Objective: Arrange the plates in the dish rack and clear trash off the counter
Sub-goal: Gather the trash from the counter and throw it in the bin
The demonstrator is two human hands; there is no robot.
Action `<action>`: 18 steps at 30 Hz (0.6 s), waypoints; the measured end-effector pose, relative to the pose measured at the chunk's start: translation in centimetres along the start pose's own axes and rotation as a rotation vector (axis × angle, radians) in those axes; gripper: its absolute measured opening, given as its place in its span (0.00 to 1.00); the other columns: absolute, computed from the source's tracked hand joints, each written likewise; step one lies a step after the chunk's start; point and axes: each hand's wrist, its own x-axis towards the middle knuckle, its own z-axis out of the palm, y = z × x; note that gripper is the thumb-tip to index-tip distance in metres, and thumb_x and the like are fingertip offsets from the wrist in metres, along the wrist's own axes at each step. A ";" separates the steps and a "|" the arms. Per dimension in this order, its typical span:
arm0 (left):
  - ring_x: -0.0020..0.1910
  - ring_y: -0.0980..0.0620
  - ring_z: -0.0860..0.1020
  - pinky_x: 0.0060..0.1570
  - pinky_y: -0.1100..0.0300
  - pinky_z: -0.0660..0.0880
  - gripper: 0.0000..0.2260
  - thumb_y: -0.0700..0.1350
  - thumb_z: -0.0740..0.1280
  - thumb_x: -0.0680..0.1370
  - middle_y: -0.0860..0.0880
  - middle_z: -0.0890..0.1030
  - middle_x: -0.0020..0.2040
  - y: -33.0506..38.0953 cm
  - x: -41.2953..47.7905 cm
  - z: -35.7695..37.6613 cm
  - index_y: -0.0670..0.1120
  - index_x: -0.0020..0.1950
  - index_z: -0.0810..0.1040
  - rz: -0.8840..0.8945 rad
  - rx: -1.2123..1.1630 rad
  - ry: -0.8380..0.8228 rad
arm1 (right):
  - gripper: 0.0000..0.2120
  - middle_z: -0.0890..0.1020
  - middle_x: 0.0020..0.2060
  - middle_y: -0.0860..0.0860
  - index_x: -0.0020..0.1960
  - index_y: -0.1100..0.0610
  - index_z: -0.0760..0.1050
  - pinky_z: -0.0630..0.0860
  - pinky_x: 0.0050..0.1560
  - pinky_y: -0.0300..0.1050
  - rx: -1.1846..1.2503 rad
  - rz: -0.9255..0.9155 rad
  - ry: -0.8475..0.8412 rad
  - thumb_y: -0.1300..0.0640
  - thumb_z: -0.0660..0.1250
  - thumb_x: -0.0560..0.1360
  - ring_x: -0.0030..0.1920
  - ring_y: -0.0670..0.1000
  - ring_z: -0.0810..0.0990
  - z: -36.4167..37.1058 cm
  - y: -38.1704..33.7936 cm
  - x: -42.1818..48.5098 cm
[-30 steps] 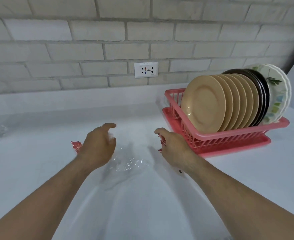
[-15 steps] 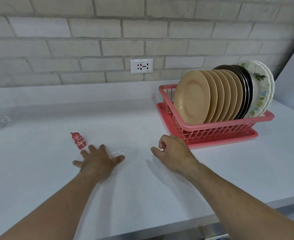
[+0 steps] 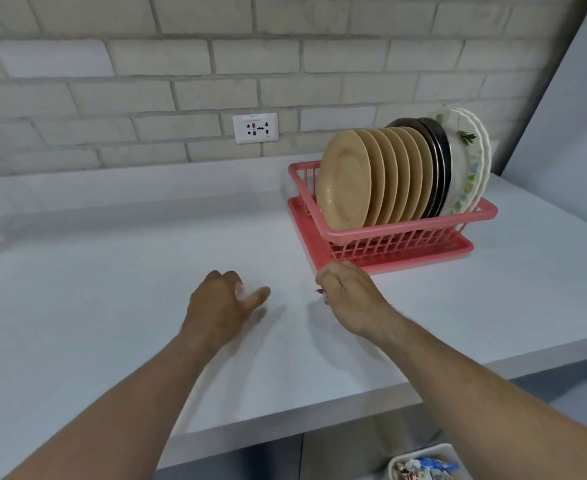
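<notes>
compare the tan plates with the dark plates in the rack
The tan plates are beige; the dark plates are near-black. The tan plates are several, at the left end; the dark plates are fewer, standing between them and the white patterned plates. Both stand on edge in the pink dish rack.

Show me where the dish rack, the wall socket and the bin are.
dish rack point(image 3: 406, 226), head view, on its front rim.
socket point(image 3: 255, 128), head view, on the middle of its white plate.
bin point(image 3: 420, 452), head view, on its white upper rim.
</notes>
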 end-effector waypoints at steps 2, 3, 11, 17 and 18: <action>0.41 0.50 0.73 0.35 0.58 0.65 0.16 0.60 0.70 0.71 0.50 0.73 0.43 2.5 -0.5 -0.1 0.49 0.42 0.71 0.029 -0.028 -0.040 | 0.12 0.78 0.45 0.52 0.45 0.60 0.74 0.72 0.42 0.43 0.022 0.013 0.022 0.54 0.57 0.79 0.47 0.52 0.76 -0.9 0.6 -0.6; 0.42 0.49 0.74 0.37 0.58 0.66 0.12 0.55 0.70 0.72 0.50 0.74 0.45 3.6 -0.8 0.0 0.50 0.43 0.71 0.054 -0.038 -0.041 | 0.10 0.79 0.44 0.51 0.45 0.58 0.75 0.73 0.38 0.41 0.039 0.030 0.024 0.53 0.59 0.79 0.44 0.51 0.77 -1.5 0.9 -1.1; 0.33 0.52 0.74 0.32 0.59 0.69 0.11 0.36 0.61 0.73 0.53 0.77 0.34 8.6 -1.6 1.0 0.48 0.33 0.69 0.104 -0.261 -0.114 | 0.13 0.79 0.42 0.45 0.63 0.50 0.73 0.70 0.36 0.36 0.064 0.073 0.053 0.49 0.59 0.81 0.38 0.41 0.77 -5.6 3.0 -2.6; 0.28 0.62 0.77 0.30 0.66 0.70 0.16 0.39 0.61 0.75 0.54 0.81 0.40 11.4 -0.5 1.8 0.57 0.57 0.76 0.188 -0.389 -0.226 | 0.06 0.78 0.42 0.49 0.51 0.46 0.76 0.79 0.31 0.45 0.065 0.123 -0.014 0.45 0.63 0.79 0.39 0.51 0.78 -8.0 4.2 -2.2; 0.31 0.62 0.80 0.32 0.64 0.73 0.18 0.40 0.60 0.75 0.53 0.82 0.43 11.9 -0.3 2.1 0.57 0.61 0.76 0.191 -0.424 -0.274 | 0.07 0.78 0.41 0.50 0.47 0.46 0.76 0.78 0.29 0.43 0.074 0.136 -0.006 0.45 0.64 0.78 0.37 0.51 0.77 -8.4 4.5 -2.2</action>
